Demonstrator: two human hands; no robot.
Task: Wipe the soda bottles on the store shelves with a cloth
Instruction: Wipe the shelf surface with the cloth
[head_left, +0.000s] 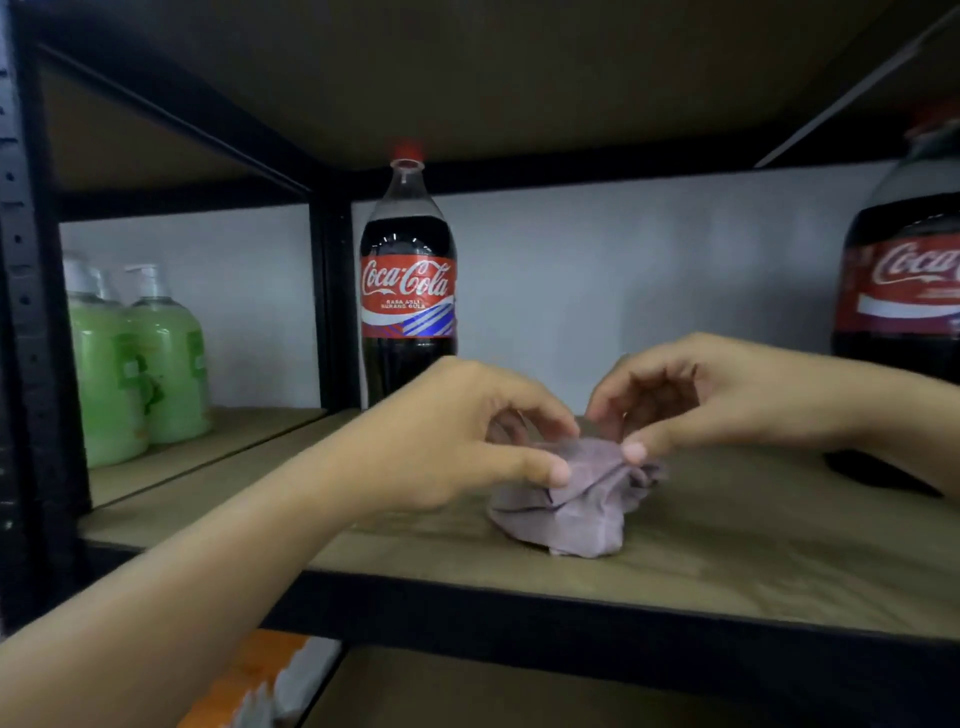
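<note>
Both hands pinch the crumpled cloth (569, 499) on the shelf (753, 566) — left grip (467, 431), right grip (691, 395) — between two cola bottles (408, 291).

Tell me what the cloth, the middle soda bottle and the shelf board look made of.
Cloth: soft matte woven fabric, judging by its crumpled folds.
Middle soda bottle: clear glossy plastic, probably; highlights show above a printed label.
Shelf board: matte brown board, perhaps particleboard; its black edge looks like painted metal.

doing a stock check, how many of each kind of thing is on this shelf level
Coca-Cola bottles: 2
green soap pump bottles: 2, possibly more hidden behind
purple cloth: 1
Total: 5
</note>
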